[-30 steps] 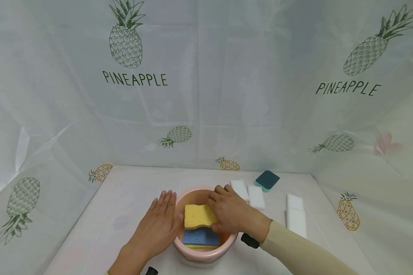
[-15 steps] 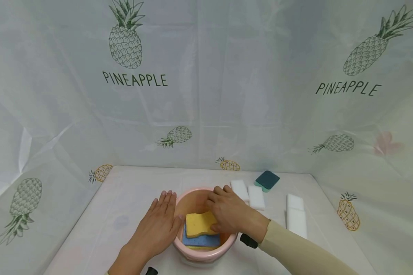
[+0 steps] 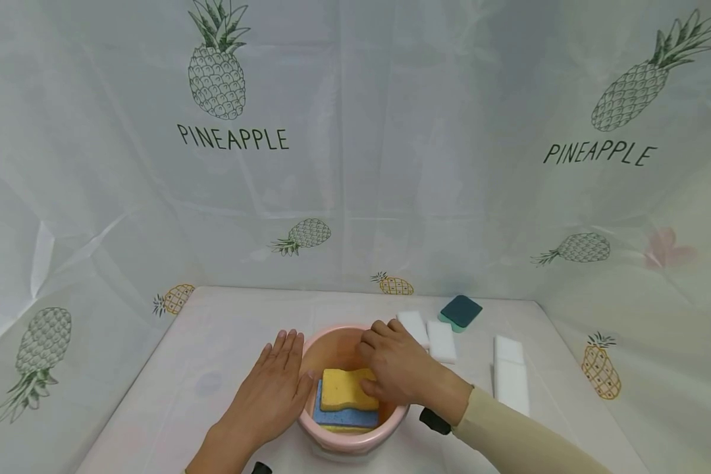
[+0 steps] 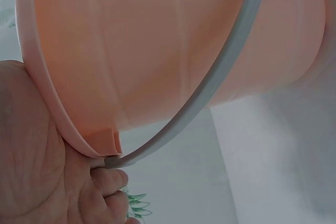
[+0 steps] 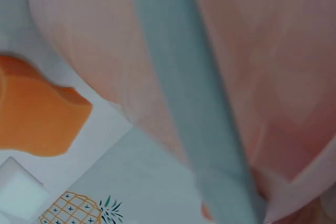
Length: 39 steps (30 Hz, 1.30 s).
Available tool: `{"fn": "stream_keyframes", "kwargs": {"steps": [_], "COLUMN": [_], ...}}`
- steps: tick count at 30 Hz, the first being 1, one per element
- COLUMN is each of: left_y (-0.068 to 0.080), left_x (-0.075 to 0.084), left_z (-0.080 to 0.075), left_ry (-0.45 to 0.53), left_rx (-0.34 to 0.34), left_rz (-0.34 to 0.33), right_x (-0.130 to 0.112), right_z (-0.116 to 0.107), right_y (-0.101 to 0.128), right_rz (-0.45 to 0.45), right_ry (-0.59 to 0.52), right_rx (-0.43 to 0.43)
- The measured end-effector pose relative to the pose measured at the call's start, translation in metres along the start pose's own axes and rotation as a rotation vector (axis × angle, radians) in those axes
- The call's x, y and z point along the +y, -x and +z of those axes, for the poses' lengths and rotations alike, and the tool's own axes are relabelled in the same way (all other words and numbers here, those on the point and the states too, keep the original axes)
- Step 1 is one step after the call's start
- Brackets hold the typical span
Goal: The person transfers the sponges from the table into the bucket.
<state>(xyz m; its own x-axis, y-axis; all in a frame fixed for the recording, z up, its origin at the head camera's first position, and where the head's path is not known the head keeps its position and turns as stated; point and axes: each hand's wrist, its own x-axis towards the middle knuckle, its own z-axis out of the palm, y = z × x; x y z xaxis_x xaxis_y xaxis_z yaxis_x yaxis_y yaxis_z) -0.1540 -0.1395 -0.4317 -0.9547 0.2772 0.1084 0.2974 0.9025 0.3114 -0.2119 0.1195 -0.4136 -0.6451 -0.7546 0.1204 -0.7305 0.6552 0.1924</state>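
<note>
A pink bucket [image 3: 385,424] stands at the table's near edge. Inside it a yellow sponge [image 3: 343,388] lies on a blue sponge [image 3: 342,417]. My right hand [image 3: 391,368] reaches into the bucket and grips the yellow sponge's right edge, thumb at its side. Flat against the bucket's left wall rests my left hand [image 3: 275,385], fingers straight. In the left wrist view the palm [image 4: 31,161] presses the bucket's rim [image 4: 42,82] beside its grey handle [image 4: 220,72]. The right wrist view is blurred and shows the bucket wall [image 5: 262,51] and grey handle [image 5: 194,98].
Three white sponges [image 3: 413,326] [image 3: 441,340] [image 3: 509,375] and a teal one [image 3: 461,311] lie on the table right of the bucket. An orange sponge [image 5: 37,108] lies outside the bucket in the right wrist view. Pineapple-print sheets wall in the table's back and sides.
My right hand has lowered the yellow sponge into the bucket until it lies on the blue one. The left hand has stayed against the bucket.
</note>
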Motion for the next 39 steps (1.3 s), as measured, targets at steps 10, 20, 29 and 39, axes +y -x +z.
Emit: {"fn": "stream_keyframes", "kwargs": {"steps": [10,20,29,39], "left_y": [0.0,-0.001,0.0,0.001], "left_x": [0.0,-0.001,-0.001,-0.001], "left_z": [0.001,0.004,0.003,0.003], "left_ry": [0.01,0.008,0.018,0.019], "left_rx": [0.004,0.02,0.01,0.005], "left_rz": [0.0,0.007,-0.002,-0.002], "right_x": [0.009,0.044,0.082,0.089], "right_z": [0.003,-0.005,-0.004,0.024], "right_y": [0.01,0.022,0.042,0.068], "right_rz": [0.042,0.104,0.127,0.221], "right_ry": [-0.024,0.076,0.132,0.148], "right_rx": [0.183,0.395,0.491,0.495]}}
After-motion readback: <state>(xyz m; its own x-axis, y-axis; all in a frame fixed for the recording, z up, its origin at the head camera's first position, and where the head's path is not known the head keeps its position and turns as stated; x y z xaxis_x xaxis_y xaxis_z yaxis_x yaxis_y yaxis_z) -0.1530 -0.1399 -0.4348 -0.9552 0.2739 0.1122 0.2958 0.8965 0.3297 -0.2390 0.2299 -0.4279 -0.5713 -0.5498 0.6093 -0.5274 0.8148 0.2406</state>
